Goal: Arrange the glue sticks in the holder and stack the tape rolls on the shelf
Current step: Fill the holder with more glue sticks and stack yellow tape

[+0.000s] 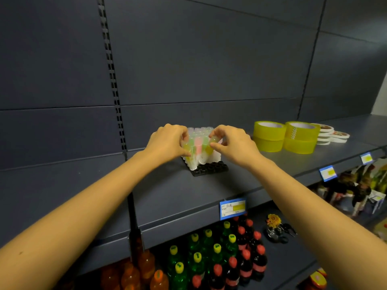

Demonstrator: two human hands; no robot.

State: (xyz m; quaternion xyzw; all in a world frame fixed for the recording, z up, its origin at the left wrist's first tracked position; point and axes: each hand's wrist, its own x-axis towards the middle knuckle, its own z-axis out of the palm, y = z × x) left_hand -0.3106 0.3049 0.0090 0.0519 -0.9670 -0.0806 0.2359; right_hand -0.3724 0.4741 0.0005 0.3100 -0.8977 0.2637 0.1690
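The fingers (183, 133) and thumb of the left hand (167, 141) curl round the left edge of a tight cluster of glue sticks (198, 144), pinching the front-left ones near their caps. The right hand (232, 144) mirrors it: its fingers (216, 133) bend over the top-right of the cluster and its thumb presses the front-right stick. Both hands are closed on the cluster, with only a narrow gap between them. The glue sticks have translucent caps in green, pink, yellow and white, and stand upright in a black holder (212, 169). The holder's front row of sockets shows bare. It sits on a dark grey shelf (188, 191), near the back panel. Both bare forearms reach in from the lower corners.

To the right on the same shelf, well apart from the holder, stand the yellow tape rolls (284, 137): 2 stacks of 2, touching side by side. Just beyond them lie flat white tape rolls (329, 133) in low piles. Blue price tags (232, 208) are clipped to the shelf's front edge. Below stand rows of bottles (217, 254): orange, green with yellow caps, and dark with red caps
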